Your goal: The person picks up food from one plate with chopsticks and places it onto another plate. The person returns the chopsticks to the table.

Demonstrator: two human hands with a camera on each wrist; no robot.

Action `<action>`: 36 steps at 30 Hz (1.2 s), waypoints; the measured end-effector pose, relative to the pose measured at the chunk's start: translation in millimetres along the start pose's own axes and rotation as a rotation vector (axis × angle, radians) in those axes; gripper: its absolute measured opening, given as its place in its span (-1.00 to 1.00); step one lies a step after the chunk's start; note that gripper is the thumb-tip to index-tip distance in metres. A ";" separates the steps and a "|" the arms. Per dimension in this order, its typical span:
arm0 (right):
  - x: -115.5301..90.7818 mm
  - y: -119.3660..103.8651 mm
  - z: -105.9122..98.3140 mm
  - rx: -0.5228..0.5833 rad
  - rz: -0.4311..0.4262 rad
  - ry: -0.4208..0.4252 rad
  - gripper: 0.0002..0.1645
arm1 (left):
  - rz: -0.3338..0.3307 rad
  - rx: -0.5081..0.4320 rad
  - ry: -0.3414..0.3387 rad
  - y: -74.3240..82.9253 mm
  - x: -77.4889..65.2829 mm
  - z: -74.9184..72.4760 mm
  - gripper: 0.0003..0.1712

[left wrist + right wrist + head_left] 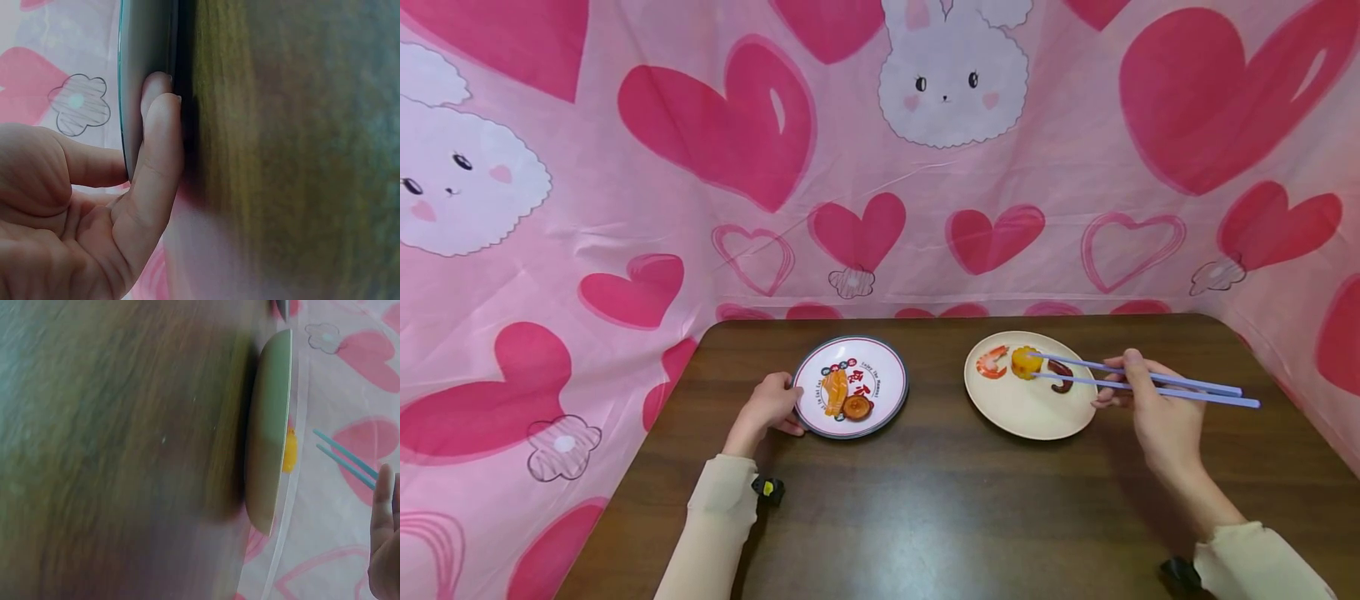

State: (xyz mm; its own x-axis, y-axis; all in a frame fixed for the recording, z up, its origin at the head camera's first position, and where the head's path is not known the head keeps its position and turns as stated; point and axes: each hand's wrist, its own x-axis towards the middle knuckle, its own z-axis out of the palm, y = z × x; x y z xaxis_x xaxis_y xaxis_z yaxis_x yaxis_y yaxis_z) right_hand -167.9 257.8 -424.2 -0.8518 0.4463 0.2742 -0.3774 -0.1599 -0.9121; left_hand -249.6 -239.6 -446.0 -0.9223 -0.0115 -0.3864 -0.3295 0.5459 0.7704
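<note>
"Judging by its look, I'd call the yellow piece (1026, 365) light and stiff, probably moulded toy food. Where exactly does it sit?"

"On the cream plate (1030, 417), toward the far side, between the shrimp piece (991, 363) and the dark curved piece (1061, 377)"

"And the fingers?"

"The right hand (1167, 417) grips a pair of lilac chopsticks (1210, 386), tips a little apart. From the right wrist view they hang just above the yellow piece without touching it. The left hand (770, 404) pinches the rim of the white plate (883, 375), thumb at the edge and fingers against the underside"

"Would the piece slip?"

"Quite possibly, if its surface is as slick as it seems and the sticks are as smooth. I'd take it by opposite flanks, at its widest and low down, where the bumpy edge may give the tips something to catch. A squeeze on the rounded top could make it shoot out"

"Fragile at all?"

"I doubt it. It should neither crush nor tear, so moderate pressure seems safe. Uneven tips worry me more, since they might roll it into a neighbour"

"And the white plate?"

"Rigid, I'd say, though I can't tell the material. The rim looks a sound place to steady it"
</note>
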 end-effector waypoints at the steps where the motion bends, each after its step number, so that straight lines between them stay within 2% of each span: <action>1: 0.5 -0.1 -0.8 0.010 0.004 0.012 -0.63 | -0.002 0.002 0.002 -0.1 0.2 0.0 -0.68; 6: 4.3 0.2 -6.5 0.027 0.017 0.076 -0.63 | -0.009 0.004 0.006 -0.9 1.1 0.1 -0.68; 13: 11.9 3.7 -17.1 0.066 -0.010 0.115 -0.65 | -0.016 0.004 0.001 -1.3 1.3 0.2 -0.68; 16: 13.3 5.2 -20.5 0.047 -0.002 0.131 -0.66 | -0.015 0.004 0.002 -0.8 1.3 0.2 -0.69; 23: 15.1 3.6 -26.2 -0.015 0.075 0.169 -0.70 | -0.012 0.004 0.001 0.7 1.1 -0.4 -0.70; 36: 17.8 5.7 -29.2 -0.121 0.108 0.181 -0.70 | -0.010 0.007 0.002 1.1 2.3 -0.6 -0.71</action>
State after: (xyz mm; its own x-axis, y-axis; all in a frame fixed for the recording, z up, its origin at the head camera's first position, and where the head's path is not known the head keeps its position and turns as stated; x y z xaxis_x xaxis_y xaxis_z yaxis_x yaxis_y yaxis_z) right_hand -174.5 290.6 -433.4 -0.8017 0.5847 0.1241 -0.2323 -0.1135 -0.9660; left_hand -252.2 -239.5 -445.8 -0.9193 -0.0182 -0.3932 -0.3372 0.5517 0.7628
